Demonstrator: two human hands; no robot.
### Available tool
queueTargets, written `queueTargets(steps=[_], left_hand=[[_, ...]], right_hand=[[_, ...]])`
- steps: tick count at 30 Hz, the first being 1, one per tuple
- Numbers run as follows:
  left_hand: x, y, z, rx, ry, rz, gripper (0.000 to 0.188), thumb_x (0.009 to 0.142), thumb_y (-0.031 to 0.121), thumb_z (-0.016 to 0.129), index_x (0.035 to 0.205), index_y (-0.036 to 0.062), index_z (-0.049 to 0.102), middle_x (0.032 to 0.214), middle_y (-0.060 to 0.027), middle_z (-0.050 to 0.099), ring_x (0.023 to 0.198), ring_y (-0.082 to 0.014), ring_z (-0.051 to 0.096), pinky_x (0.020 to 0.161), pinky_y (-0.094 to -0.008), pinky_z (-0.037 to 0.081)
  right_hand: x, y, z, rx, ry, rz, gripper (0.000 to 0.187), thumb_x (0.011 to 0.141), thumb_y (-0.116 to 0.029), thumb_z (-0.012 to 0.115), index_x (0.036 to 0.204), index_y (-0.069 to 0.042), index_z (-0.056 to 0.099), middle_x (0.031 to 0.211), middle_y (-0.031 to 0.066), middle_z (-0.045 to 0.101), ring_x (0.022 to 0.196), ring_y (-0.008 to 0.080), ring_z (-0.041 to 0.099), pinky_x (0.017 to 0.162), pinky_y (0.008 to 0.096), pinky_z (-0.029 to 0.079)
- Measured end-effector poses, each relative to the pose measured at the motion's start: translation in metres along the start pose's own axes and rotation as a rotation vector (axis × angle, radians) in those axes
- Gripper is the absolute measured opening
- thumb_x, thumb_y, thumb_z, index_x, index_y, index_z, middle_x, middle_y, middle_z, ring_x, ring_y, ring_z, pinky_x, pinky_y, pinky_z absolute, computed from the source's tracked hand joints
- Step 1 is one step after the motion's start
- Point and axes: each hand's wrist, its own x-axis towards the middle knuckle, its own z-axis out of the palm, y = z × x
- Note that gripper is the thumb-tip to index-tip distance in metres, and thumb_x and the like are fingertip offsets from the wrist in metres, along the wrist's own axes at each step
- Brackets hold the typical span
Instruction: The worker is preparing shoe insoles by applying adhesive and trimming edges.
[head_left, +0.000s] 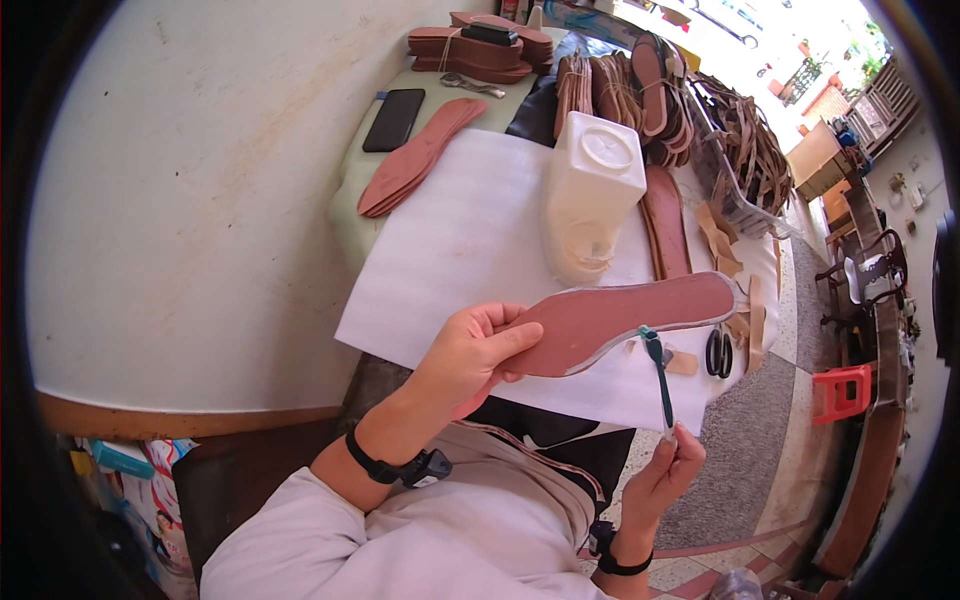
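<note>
My left hand (480, 360) is closed round the wide end of a reddish-brown shoe insole (630, 315), held above the table with its narrow end pointing right. A pale band runs along the insole's edge. In my right hand (663, 475) is the lower end of a small brush with a dark green handle (660, 378). Its head meets the lower edge of the insole near the middle. Just beyond the insole stands a white plastic container (605, 195) with yellowish residue on its near end. Black-handled scissors (719, 353) lie to the right.
White sheeting (450, 260) covers the table. Stacked insoles (420, 160), a black phone (394, 120) and more brown soles (470, 52) lie at the far left. Bundled straps fill a clear bin (735, 180) at the far right. A red stool (842, 393) stands on the floor.
</note>
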Motion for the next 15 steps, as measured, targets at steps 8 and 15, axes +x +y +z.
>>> queueTargets(steps=[8, 15], left_hand=[[-0.003, 0.002, -0.002, 0.012, 0.013, 0.008, 0.025, 0.098, 0.011, 0.068, 0.118, -0.0037, 0.063, 0.102, -0.0066, 0.071, 0.079, -0.0062, 0.062, 0.061, -0.0213, 0.045], [-0.004, 0.004, -0.006, 0.029, 0.039, 0.038, 0.022, 0.098, 0.009, 0.069, 0.115, -0.0035, 0.064, 0.099, -0.0059, 0.072, 0.075, -0.0055, 0.062, 0.059, -0.0203, 0.046]], right_hand=[[0.011, 0.013, -0.006, -0.068, 0.149, -0.008, 0.024, 0.109, -0.019, 0.049, 0.123, 0.0, 0.054, 0.102, 0.0027, 0.05, 0.081, 0.0068, 0.041, 0.072, 0.0231, 0.038], [0.02, 0.021, -0.013, 0.035, 0.187, 0.084, 0.022, 0.109, -0.016, 0.049, 0.125, -0.003, 0.053, 0.095, -0.0017, 0.047, 0.076, 0.0038, 0.039, 0.064, 0.0192, 0.034]])
